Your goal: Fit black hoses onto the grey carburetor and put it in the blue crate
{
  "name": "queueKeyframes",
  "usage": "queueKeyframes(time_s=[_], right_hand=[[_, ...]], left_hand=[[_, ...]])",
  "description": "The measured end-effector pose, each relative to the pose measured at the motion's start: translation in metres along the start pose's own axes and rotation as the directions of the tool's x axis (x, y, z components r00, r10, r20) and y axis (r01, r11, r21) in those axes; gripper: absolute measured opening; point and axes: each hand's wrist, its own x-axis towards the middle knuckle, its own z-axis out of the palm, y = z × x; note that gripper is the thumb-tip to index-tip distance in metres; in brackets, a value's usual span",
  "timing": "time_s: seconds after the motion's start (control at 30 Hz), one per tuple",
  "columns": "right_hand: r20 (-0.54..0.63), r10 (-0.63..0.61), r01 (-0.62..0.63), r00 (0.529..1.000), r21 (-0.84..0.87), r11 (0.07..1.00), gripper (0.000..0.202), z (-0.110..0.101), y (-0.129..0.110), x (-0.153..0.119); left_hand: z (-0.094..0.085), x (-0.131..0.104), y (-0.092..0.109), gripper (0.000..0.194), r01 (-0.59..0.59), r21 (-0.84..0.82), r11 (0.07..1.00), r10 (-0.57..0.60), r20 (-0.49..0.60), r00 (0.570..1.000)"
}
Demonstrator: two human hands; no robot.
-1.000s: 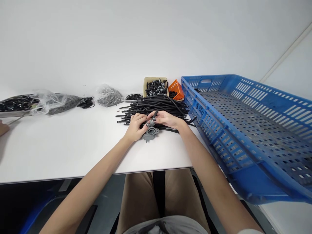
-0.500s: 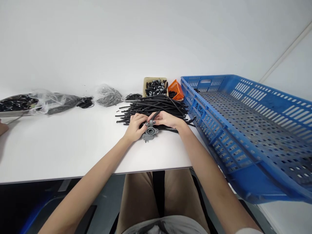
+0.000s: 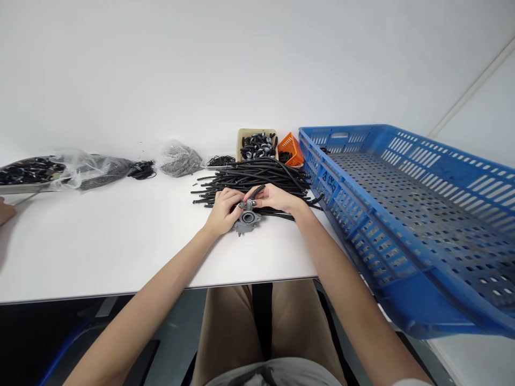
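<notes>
Far left edge: another person's hand (image 3: pixel 6 210) at the white table (image 3: pixel 116 241). Upper left of it, clear plastic bags (image 3: pixel 177 160) of small dark parts. Center: left hand (image 3: pixel 221 214) grasps a gray metal carburetor (image 3: pixel 246 221), bore facing the camera, low against the table. Right hand (image 3: pixel 278 197) pinches a short black hose (image 3: pixel 258 190) at the carburetor's upper end; hose and carburetor meet there, but fingers hide the joint, can't tell if the hose is fully seated. Loose black hoses (image 3: pixel 265 169) lie piled just behind both hands. Behind the pile, beige bin (image 3: pixel 240 140) and orange basket (image 3: pixel 297 152), both holding black parts. Right side: big blue crate (image 3: pixel 354 206).
</notes>
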Motion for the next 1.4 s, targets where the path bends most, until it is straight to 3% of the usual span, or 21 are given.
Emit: queueKeyframes(time_s=[0.57, 0.73, 0.87, 1.0, 1.1, 1.17, 1.27, 1.4], right_hand=[[0.001, -0.019, 0.019, 1.000, -0.102, 0.995, 0.043, 0.009, -0.009, -0.001], [0.105, -0.011, 0.031, 0.994, -0.192, 0.981, 0.041, 0.017, -0.022, -0.002], [0.172, -0.037, 0.084, 0.984, -0.277, 0.957, 0.036, 0.026, -0.043, -0.006], [0.127, -0.087, 0.132, 0.988, -0.411, 0.902, 0.022, 0.027, -0.057, -0.015], [0.099, -0.086, 0.123, 0.991, -0.468, 0.875, 0.019, 0.024, -0.061, -0.021], [0.095, -0.104, 0.135, 0.990, -0.431, 0.892, 0.022, 0.022, -0.062, -0.022], [0.117, -0.140, 0.168, 0.983, -0.284, 0.944, 0.027, 0.020, -0.057, -0.020], [0.114, -0.061, 0.073, 0.992, -0.106, 0.992, 0.035, 0.017, -0.043, -0.013]], left_hand=[[-0.010, -0.003, 0.008, 0.031, -0.088, 0.044, 0.995, 0.090, -0.050, 0.995], [-0.012, -0.004, 0.014, 0.035, -0.086, -0.082, 0.993, 0.074, -0.137, 0.988], [-0.008, -0.005, 0.016, 0.051, -0.099, -0.307, 0.947, 0.029, -0.224, 0.974], [-0.003, -0.002, 0.016, 0.060, -0.026, -0.630, 0.777, -0.085, -0.145, 0.986], [0.001, 0.001, 0.016, 0.061, 0.031, -0.789, 0.614, -0.089, -0.030, 0.996], [0.003, 0.001, 0.017, 0.063, 0.098, -0.869, 0.485, -0.059, 0.079, 0.995], [0.006, -0.001, 0.022, 0.067, 0.255, -0.943, 0.213, -0.039, 0.253, 0.967], [0.012, -0.007, 0.024, 0.075, 0.413, -0.909, -0.047, -0.039, 0.415, 0.909]])
